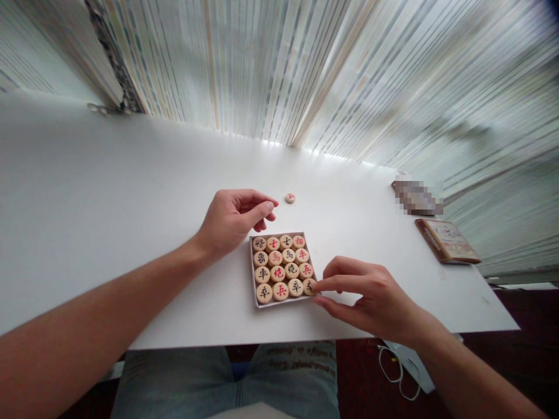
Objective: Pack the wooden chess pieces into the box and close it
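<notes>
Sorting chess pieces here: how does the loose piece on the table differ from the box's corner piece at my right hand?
The loose piece lies alone on the table; the corner piece sits packed in the box. The loose piece's mark is red, the corner piece's black. Nothing touches the loose piece; the right hand pinches the corner piece. Both are pale round discs.

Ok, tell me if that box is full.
Full on top: the box holds four rows of four pieces, no gaps. Right fingers pinch the corner piece; one loose piece lies outside.
</notes>
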A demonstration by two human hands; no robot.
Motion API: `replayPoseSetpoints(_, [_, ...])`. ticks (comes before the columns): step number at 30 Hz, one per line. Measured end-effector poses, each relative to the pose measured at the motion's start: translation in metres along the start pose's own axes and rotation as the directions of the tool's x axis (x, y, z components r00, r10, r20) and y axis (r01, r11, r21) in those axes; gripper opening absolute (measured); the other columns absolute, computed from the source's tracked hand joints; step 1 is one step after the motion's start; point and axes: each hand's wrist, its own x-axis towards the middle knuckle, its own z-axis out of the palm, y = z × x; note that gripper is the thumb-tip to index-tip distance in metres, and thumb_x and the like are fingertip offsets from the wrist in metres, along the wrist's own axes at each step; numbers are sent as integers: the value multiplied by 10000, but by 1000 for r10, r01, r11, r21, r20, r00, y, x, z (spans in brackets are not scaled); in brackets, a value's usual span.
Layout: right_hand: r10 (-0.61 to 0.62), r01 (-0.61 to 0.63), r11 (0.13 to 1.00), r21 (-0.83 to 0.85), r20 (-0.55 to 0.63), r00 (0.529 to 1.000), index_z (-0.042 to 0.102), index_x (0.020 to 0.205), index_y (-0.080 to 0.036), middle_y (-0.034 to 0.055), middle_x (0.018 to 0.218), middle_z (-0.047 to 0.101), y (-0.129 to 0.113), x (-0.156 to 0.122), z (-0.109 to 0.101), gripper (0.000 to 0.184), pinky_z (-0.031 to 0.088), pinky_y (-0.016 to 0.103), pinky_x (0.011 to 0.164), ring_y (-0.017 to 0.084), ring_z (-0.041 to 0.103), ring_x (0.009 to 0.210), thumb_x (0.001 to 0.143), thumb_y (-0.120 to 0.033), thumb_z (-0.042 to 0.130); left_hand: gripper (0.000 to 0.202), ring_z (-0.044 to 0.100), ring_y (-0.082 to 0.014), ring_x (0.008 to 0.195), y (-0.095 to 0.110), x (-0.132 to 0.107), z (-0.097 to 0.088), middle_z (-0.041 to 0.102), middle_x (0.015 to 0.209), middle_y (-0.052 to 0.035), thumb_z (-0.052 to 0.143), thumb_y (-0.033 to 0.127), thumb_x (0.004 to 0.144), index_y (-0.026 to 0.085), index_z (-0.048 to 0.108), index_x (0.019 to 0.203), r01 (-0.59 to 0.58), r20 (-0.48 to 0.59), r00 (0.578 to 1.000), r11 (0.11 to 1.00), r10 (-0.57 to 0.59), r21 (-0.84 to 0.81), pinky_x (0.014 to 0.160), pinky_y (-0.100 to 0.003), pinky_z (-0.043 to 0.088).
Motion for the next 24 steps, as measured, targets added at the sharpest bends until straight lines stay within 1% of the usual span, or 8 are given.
replayPoseSetpoints(3, [-27, 27, 999, -24, -22, 999, 811, 1092, -168, 65, 900, 700, 0, -2, 3, 154, 524, 228, 645, 128, 679, 731, 974, -153, 714, 119, 638, -93, 531, -1, 0, 0, 773, 702, -42, 772, 216, 855, 109, 814, 887, -4, 2, 1000, 1000, 4, 7, 533, -215, 544])
replayPoseSetpoints(6, [-42, 41, 997, -62, -22, 999, 813, 1083, -170, 65, 880, 693, 1, -4, 6, 152, 510, 239, 621, 133, 660, 705, 997, -174, 688, 115, 637, -93, 529, -1, 1, 0, 773, 700, -43, 770, 210, 856, 108, 814, 885, -5, 1, 1000, 1000, 5, 4, 531, -213, 542])
replayPoseSetpoints(12, [-65, 65, 977, -203, 8, 998, 792, 1119, -171, 62, 873, 672, -1, -6, 9, 184, 478, 266, 614, 144, 618, 687, 1039, -191, 628, 115, 637, -92, 530, 0, 0, 0, 774, 703, -40, 776, 212, 851, 109, 813, 887, 5, 4, 1000, 1000, -5, 8, 531, -210, 538])
replayPoseSetpoints(16, [-114, 117, 933, -339, 27, 993, 785, 1112, -166, 51, 837, 662, -5, -6, 12, 198, 422, 296, 585, 149, 574, 634, 1052, -202, 599, 120, 638, -93, 532, 0, 0, 1, 772, 700, -40, 775, 215, 848, 106, 812, 884, -1, 4, 1000, 1000, 1, 9, 531, -210, 538])
replayPoseSetpoints(18, [-125, 130, 916, -379, 36, 991, 787, 1092, -160, 43, 797, 652, -6, -6, 13, 206, 401, 310, 572, 154, 552, 606, 1058, -213, 590, 126, 638, -93, 533, 0, 0, 1, 773, 703, -41, 775, 218, 847, 104, 812, 887, -3, 4, 1000, 1000, 3, 10, 530, -209, 537])
replayPoseSetpoints(20, [-123, 126, 923, -364, 33, 992, 788, 1085, -156, 40, 778, 650, -5, -7, 13, 210, 403, 311, 565, 155, 557, 599, 1061, -215, 588, 131, 639, -94, 534, 0, 0, 1, 774, 705, -42, 777, 222, 844, 104, 812, 889, -4, 6, 1000, 1000, 4, 15, 531, -210, 539])
replayPoseSetpoints(24, [-101, 102, 949, -297, 17, 995, 777, 1129, -145, 47, 789, 668, -1, -7, 12, 219, 447, 293, 581, 153, 601, 622, 1063, -211, 579, 142, 640, -100, 536, 1, 0, 0, 775, 709, -49, 777, 237, 842, 106, 814, 887, 2, -1, 1000, 999, -1, 34, 537, -220, 547])
